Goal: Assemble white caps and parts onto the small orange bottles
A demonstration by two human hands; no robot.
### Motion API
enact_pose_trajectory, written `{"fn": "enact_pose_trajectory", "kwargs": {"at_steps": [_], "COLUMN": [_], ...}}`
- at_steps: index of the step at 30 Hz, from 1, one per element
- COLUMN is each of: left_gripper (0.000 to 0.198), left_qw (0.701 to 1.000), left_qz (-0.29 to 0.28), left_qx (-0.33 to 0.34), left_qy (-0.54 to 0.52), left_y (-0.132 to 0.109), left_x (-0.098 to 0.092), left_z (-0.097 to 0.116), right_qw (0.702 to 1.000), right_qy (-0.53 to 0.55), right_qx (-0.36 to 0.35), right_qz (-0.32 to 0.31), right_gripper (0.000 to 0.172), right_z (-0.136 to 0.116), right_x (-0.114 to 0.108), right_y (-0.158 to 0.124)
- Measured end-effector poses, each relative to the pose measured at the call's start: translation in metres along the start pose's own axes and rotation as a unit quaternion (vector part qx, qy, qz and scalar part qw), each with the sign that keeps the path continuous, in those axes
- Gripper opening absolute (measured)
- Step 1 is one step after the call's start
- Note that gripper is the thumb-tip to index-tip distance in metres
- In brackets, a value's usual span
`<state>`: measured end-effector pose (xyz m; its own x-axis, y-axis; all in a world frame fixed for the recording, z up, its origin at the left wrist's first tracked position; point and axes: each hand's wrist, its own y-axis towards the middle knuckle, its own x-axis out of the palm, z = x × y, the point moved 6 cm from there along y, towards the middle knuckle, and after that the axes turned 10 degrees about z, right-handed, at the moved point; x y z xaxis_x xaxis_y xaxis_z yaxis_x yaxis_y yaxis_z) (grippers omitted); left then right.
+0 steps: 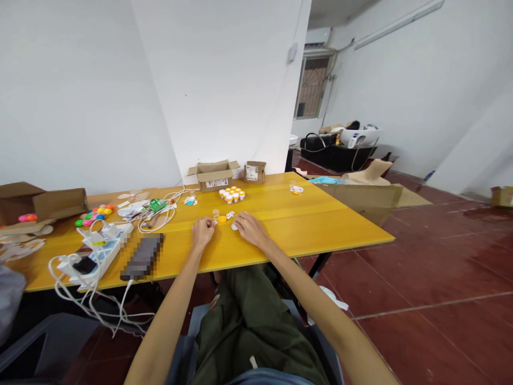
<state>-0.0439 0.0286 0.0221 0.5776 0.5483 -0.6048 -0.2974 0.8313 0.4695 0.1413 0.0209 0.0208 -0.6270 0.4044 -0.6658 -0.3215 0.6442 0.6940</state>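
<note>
Head view, looking down over two bare forearms to a yellow table (320, 219). Left hand (203, 231) loosely curled, knuckles up, fingertips drawn together just beside an orange cap (222, 219) (too small to tell whether pinching anything or merely touching). Right hand (248, 227) lying palm down, fingers bent toward a white disc (234, 226) right at their tips; impossible to tell whether gripped or only covered. Between the two hands, a little farther back, some spotted bits (230, 215). All three small things lying close together within fingertip reach, probably kept there to spare any stretching and to leave both wrists resting on the tabletop. Beyond them, a tight cluster of orange-lidded pots (231, 195), set well clear of the hands, likely to avoid being knocked. Behind those, an open box (214, 175) and a smaller box (255, 172) near the wall. Off to the left, a power strip (98, 248) and a heap of coloured balls (94, 215), well apart from the hands.
</note>
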Motion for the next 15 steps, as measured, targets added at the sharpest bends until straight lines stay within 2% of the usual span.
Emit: {"fn": "enact_pose_trajectory", "kwargs": {"at_steps": [7,11,15], "left_gripper": [0.022,0.025,0.033], "left_qw": [0.991,0.98,0.966], "left_qz": [-0.011,-0.005,-0.037], "left_qx": [-0.027,-0.014,0.002], "left_qy": [0.127,0.198,0.255], "left_y": [-0.007,-0.017,-0.028], "left_x": [-0.011,-0.017,-0.017], "left_z": [0.011,0.02,0.03], "right_qw": [0.996,0.991,0.991], "right_qy": [-0.015,-0.026,-0.02], "right_qx": [0.075,0.12,0.127], "right_qz": [0.048,0.044,0.027], "right_gripper": [0.024,0.024,0.024], "right_z": [0.015,0.026,0.026], "right_x": [-0.003,0.0,0.002], "right_y": [0.002,0.001,0.001]}}
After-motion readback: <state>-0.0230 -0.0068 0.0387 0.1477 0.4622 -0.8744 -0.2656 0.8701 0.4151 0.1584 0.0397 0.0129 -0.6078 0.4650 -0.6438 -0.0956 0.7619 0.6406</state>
